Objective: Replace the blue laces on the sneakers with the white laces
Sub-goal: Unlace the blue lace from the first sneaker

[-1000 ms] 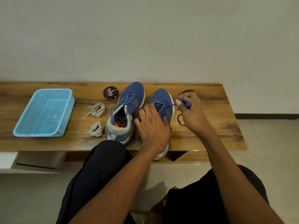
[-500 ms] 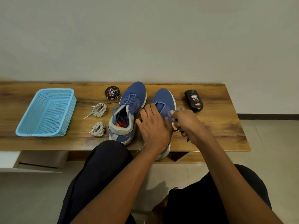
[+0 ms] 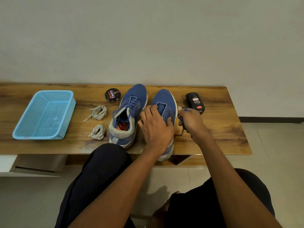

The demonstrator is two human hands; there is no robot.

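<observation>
Left hand [image 3: 156, 127] lies spread flat across the right sneaker [image 3: 164, 102], fingers resting on its upper. Right hand [image 3: 190, 120] beside it, curled round a blue lace [image 3: 180, 119] trailing off that shoe. Left sneaker [image 3: 130, 111] laced alongside. Two white lace bundles [image 3: 98, 112] wait by the blue basket [image 3: 44, 116]. Polish tin [image 3: 112, 94] and polish bottle [image 3: 195, 102] sit farther back.

Wooden table [image 3: 230, 129] carries sneakers [image 3: 131, 102], basket [image 3: 44, 115], laces [image 3: 98, 112] (apparently white).

Two labels you can read
You see "Cherry" on the round tin [image 3: 112, 95] and on the black bottle [image 3: 195, 102].
</observation>
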